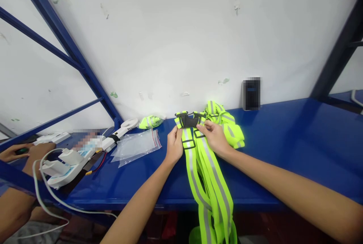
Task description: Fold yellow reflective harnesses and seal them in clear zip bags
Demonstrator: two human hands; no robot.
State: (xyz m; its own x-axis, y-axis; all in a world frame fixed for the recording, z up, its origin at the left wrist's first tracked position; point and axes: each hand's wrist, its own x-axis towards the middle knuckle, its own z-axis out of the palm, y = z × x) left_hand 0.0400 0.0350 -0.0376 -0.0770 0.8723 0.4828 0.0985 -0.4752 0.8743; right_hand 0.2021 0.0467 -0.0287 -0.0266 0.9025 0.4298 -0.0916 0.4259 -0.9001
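Observation:
A bright yellow-green harness of reflective straps (211, 160) hangs from both hands over the front edge of the blue shelf. At its top a black buckle (190, 120) lies between the hands, its parts joined. My left hand (174, 142) is closed on the strap left of the buckle. On the right side, my right hand (213, 135) pinches the strap beside the buckle, thumb and fingers together. Black slider rings sit on the straps below. Behind my right hand is a pile of similar straps (232, 132).
Clear zip bags (137, 145), a bundled yellow-green piece (151, 122) and a white fan (124, 127) lie left on the shelf (283, 142). Further left are a power strip (68, 168) with cables and another person's hands (36, 155). A dark upright object (252, 94) leans against the wall.

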